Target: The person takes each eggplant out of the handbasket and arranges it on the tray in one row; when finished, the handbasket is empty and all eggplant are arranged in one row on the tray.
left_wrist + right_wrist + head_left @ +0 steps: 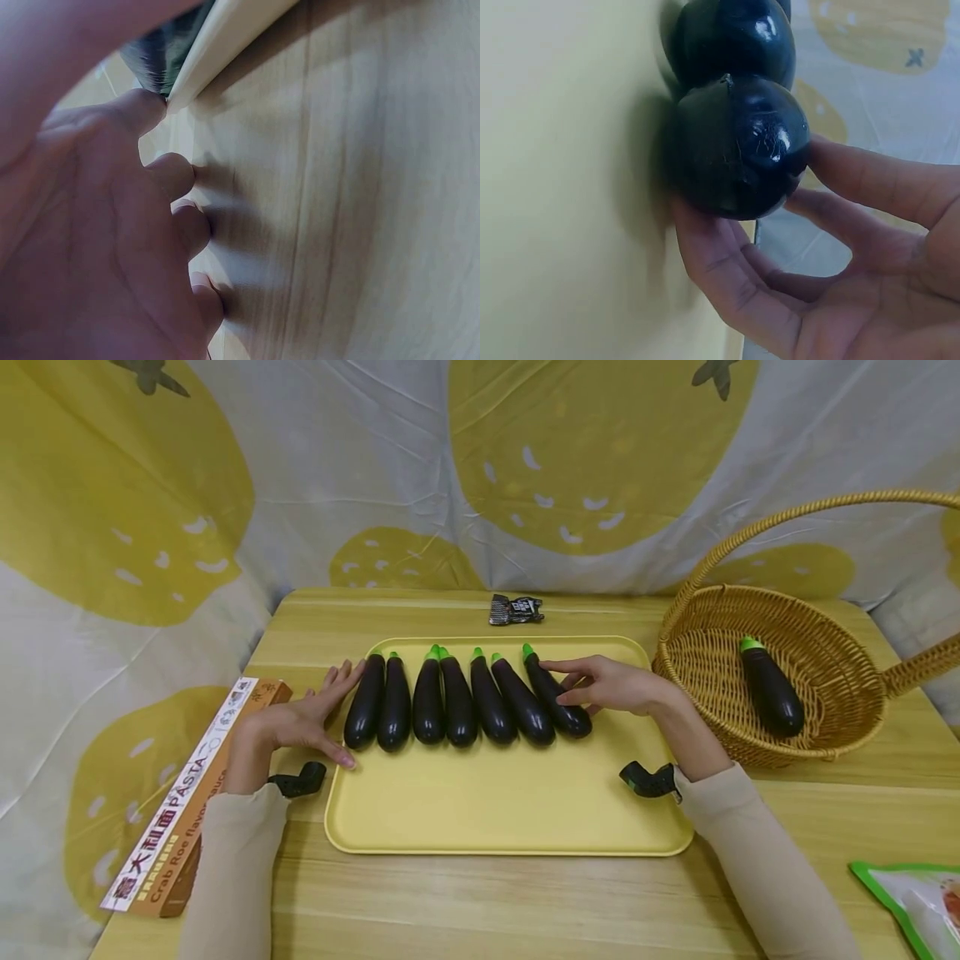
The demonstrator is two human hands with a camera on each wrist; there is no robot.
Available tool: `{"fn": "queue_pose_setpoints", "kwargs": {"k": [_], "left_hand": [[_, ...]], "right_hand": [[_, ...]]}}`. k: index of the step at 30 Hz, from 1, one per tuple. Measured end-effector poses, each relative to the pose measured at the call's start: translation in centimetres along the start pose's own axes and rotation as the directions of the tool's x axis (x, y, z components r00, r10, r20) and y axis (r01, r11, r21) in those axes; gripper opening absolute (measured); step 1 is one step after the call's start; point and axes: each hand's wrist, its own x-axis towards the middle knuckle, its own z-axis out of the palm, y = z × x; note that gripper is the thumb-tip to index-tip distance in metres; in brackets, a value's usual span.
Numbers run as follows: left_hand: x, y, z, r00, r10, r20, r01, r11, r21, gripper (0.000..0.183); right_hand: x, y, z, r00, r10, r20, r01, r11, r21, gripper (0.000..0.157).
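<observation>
Several dark purple eggplants with green stem ends stand side by side in a row on a yellow tray (510, 814). By the tray's left rim is my left hand (303, 718), fingers spread, with fingertips right at the leftmost eggplant (365, 706). In the left wrist view, other fingertips of this hand (97, 217) rest on the wooden table beside the tray. My right hand (611, 685) holds the rightmost eggplant (551, 693), its digits along the right side. The right wrist view shows fingers (727, 262) curled about the blunt end of this eggplant (739, 150).
A wicker basket (705, 702) with a tall handle stands at the right, one eggplant (772, 689) inside. An orange pasta box (187, 810) lies at the left. Behind the tray is a small black packet (515, 610). A green-edged bag (918, 902) sits at the lower right.
</observation>
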Motion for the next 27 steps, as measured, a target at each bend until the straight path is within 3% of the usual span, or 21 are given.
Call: {"fn": "queue_pose_setpoints", "kwargs": {"k": [27], "left_hand": [[0.0,0.0,0.1,1.0,-0.011,-0.008,0.011,1.0,0.004,0.149]], "right_hand": [[-1.0,0.7,0.9,0.999,-0.003,-0.033,0.004,1.0,0.024,0.065]]}}
